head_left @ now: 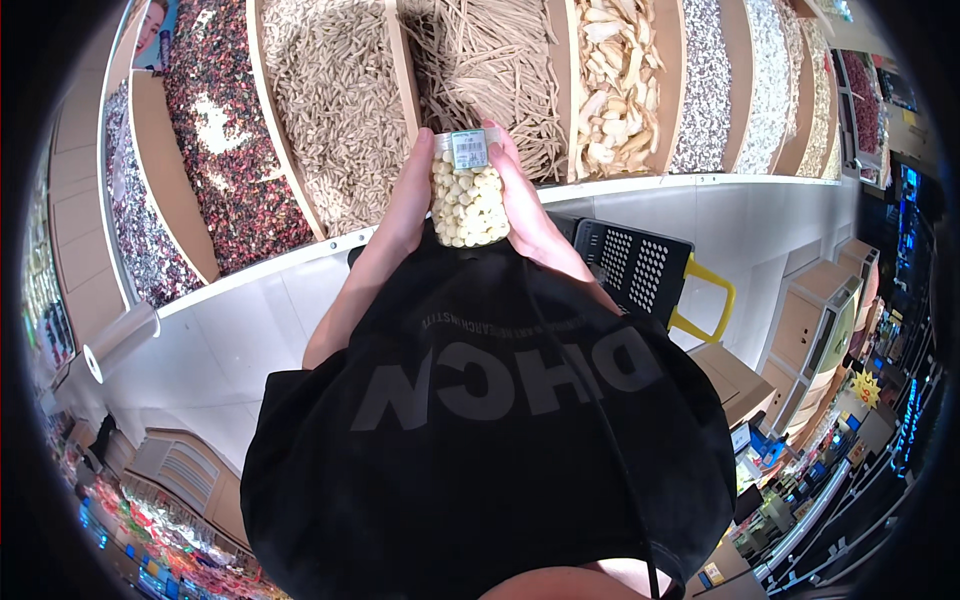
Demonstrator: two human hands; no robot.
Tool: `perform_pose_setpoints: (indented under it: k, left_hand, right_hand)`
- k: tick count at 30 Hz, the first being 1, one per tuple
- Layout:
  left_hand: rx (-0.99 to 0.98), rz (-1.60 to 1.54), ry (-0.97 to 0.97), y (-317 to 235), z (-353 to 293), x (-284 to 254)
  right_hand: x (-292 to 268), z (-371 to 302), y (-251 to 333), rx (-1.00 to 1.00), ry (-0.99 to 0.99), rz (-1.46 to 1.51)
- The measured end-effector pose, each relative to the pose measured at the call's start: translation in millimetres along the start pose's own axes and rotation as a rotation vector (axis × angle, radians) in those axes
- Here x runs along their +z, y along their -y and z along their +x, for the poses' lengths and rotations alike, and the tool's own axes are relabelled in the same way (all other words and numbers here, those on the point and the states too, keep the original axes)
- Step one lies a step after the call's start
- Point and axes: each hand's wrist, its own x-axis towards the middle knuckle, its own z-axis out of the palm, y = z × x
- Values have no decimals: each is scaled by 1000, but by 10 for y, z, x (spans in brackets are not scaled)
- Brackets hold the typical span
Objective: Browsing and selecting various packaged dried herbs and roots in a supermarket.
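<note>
While your left hand [405, 205] and right hand [530, 205] clasp the clear jar [467, 195] of pale round pieces between them, it hovers before the dried-goods bins [340, 100].

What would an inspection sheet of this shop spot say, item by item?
Surface: white counter front below slanted wooden bins.
Job's things: clear jar of pale round pieces, labelled lid end away from the person.
Clutter: bins hold dried goods: pale slices, thin sticks, dark red mix.
Hands: left hand and right hand clasp the jar's sides.
Cables: nothing seen.
Surroundings: black basket with yellow handle, plastic bag roll, shelves beyond.
</note>
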Motion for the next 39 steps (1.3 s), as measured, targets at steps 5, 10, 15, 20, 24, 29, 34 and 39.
perform_pose_setpoints:
  k: [5,10,15,20,24,29,34,39]
  left_hand:
    - [23,81,-40,-46,-33,41]
    - [15,54,-22,-28,-16,14]
    - [11,56,-28,-12,-6,23]
    - [14,80,-2,-53,-50,75]
    - [21,56,-18,-4,-37,55]
    - [32,5,-11,36,-10,36]
    - [35,-18,-5,5,-30,73]
    - [46,-46,8,-40,-55,101]
  right_hand:
    - [-35,18,-10,-11,-4,-67]
    - [-31,15,-20,-30,-11,-96]
    - [-38,4,-14,-23,-27,-92]
    - [-7,-27,26,-32,-38,-46]
    - [-16,-27,18,-37,-33,-36]
    - [-3,-30,22,-63,-35,-86]
    - [-14,-44,28,-75,-30,-167]
    - [46,-59,48,-76,-37,-134]
